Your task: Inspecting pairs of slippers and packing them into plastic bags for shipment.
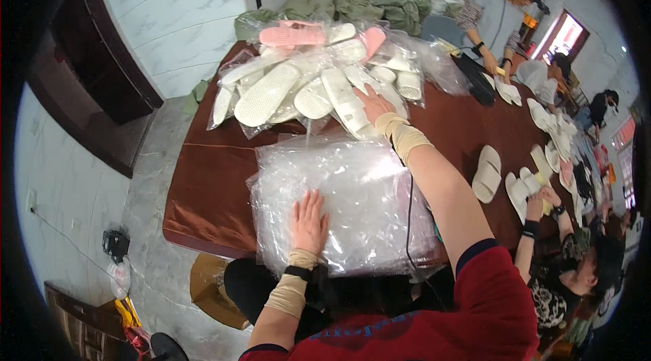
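My left hand [310, 224] lies flat on a stack of clear plastic bags [359, 191] in front of me, fingers stretched out, gripping nothing. Farther off, my right hand [374, 105] reaches across the stack. Its outstretched fingers rest on a pair of white slippers [342, 100] in a clear bag, at the near right of a heap. Other bagged white slippers [268, 95] lie to the left in that heap, and a pink slipper [291, 36] is on top at the back. Tan wraps cover both my wrists.
A brown cloth covers the long table [210, 188]. Loose white slippers [487, 174] lie on its right side, where co-workers handle others. Green sacks [352, 5] are piled behind the heap. A thin black cable [409, 225] runs down beside my right arm.
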`<state>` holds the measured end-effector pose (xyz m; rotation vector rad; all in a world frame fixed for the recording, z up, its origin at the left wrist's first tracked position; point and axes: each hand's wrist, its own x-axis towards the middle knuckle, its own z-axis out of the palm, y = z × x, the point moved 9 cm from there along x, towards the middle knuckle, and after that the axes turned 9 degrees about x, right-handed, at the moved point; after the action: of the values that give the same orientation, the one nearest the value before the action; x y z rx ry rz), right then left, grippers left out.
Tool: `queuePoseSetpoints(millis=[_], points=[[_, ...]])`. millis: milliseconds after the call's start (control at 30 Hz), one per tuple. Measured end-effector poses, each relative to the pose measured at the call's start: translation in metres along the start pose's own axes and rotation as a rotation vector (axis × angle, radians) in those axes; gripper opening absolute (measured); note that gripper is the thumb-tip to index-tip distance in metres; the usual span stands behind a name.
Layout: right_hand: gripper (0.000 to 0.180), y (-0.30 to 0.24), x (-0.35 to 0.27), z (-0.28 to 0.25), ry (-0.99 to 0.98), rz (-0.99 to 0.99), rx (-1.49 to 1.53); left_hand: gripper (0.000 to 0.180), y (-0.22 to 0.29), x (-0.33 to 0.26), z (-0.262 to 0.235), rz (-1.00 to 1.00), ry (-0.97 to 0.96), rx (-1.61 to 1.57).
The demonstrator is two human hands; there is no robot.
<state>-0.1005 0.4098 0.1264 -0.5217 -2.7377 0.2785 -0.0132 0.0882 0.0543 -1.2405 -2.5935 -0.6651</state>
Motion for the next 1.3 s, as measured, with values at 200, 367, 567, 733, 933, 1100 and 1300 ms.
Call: queuePoseSetpoints(millis=[200, 367, 567, 733, 933, 1100, 1300], points=[[0.034, 0.017, 0.009, 0.029, -0.077, 0.087, -0.018, 0.044, 0.002, 0.0, 0.001, -0.004, -0.033, -0.031], [0.012, 0.083, 0.005, -0.044, 0.03, -0.034, -0.236, 0.045, 0.016, 0.01, 0.015, 0.076, -0.025, -0.026], [0.021, 0.105, -0.046, -0.158, 0.156, 0.389, 0.103, 0.041, 0.004, -0.004, -0.003, 0.038, 0.028, 0.032], [0.023, 0.112, -0.089, -0.226, 0.268, 0.256, 0.302, 0.041, 0.013, -0.002, 0.002, 0.057, 0.032, 0.027], [0.021, 0.041, -0.135, -0.26, 0.198, 0.316, 1.022, 0.039, 0.004, -0.001, 0.011, 0.07, 0.082, 0.043], [0.02, -0.024, -0.148, -0.226, 0.093, 0.317, 1.25, 0.039, 0.006, -0.002, 0.005, 0.049, 0.112, 0.006], [0.024, -0.085, -0.171, -0.134, -0.146, 0.49, 1.589, 0.044, -0.043, -0.04, 0.091, -0.098, -0.293, 0.025]])
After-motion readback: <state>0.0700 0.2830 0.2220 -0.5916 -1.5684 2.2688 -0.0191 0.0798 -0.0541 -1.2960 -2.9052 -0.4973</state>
